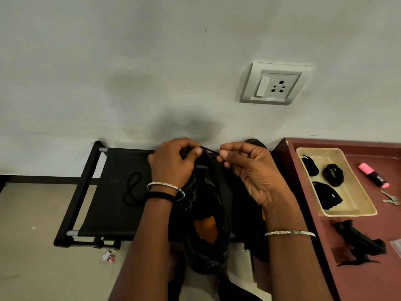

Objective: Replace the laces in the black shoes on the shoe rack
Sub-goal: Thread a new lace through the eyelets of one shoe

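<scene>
A black shoe [206, 213] with an orange insole stands on the black fabric shoe rack [117, 170], toe toward the wall. Over its toe, my left hand [171, 164] and my right hand [251, 170] each pinch an end of one thin black lace [211, 151], stretched short between them. A second black shoe [257, 240] lies to the right, mostly hidden by my right forearm. Another loose black lace [132, 190] lies coiled on the rack's left part.
A dark red table [368, 246] stands at the right with a beige tray [355, 211] holding several bundled black laces. A pink highlighter [373, 175], keys [391, 199] and a black object [360, 242] lie on it. A wall socket [274, 84] is above. A wrapper [108, 256] lies on the floor.
</scene>
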